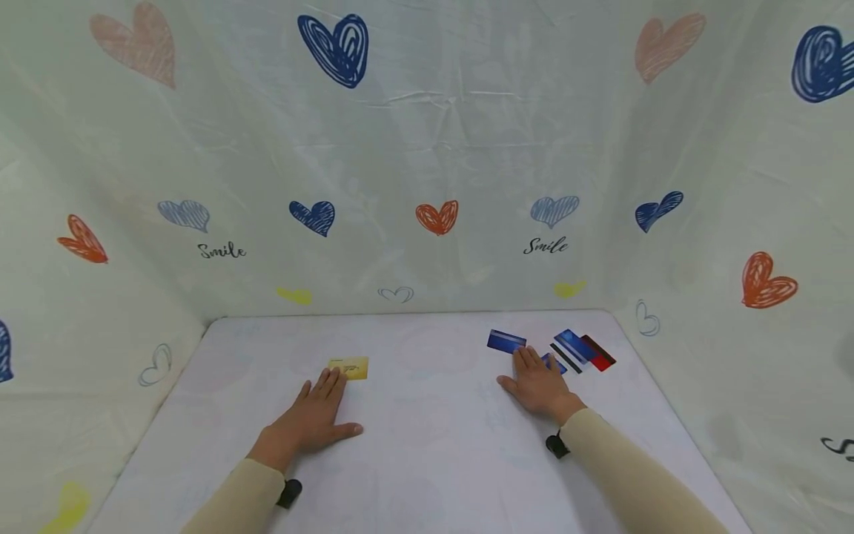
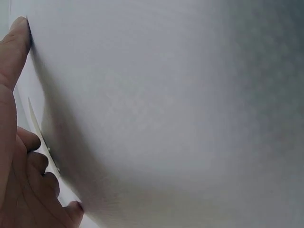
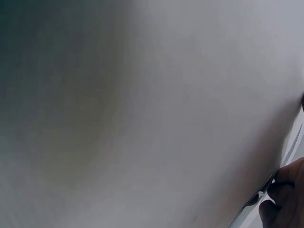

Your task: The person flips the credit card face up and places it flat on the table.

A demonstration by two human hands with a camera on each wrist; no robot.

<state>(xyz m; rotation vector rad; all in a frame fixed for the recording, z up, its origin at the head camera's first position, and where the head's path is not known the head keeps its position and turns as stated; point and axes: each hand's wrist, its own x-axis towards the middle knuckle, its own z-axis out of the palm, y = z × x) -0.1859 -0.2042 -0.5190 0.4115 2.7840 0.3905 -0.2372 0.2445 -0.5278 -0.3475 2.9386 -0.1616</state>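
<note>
Cloth, one, pale, heart-printed: hanging behind and around the table.
Table, one, white: bearing all the cards; filling most of both wrist views.
Sleeves, two, beige: covering both forearms.
Left hand, one: lying flat, fingers extended, thumb spreading; touching the yellow card, gripping nothing.
Right hand, one: reaching flat among the right-hand cards, fingers extended, thumb standing out; fingertips overlapping the left blue card's lower corner, apparently pressing rather than gripping.
Cards, at least six showing, in two places:
— Yellow card: lying alone on the left, partly under the left fingertips.
— Left blue card: lying just beyond the right fingertips.
— Right blue card: lying partly over the red card, both tilting.
— Striped card: lying close beside that pair, between it and the right hand.
— Middle blue card: peeping out beside the right fingers, mostly hidden.
Progress, by judgement: handling is seemingly under way. The yellow card is already lying well apart; the others are sitting loose and uneven, so any aligning is remaining undone. Whether the placing is finished, the pictures are not showing.
</note>
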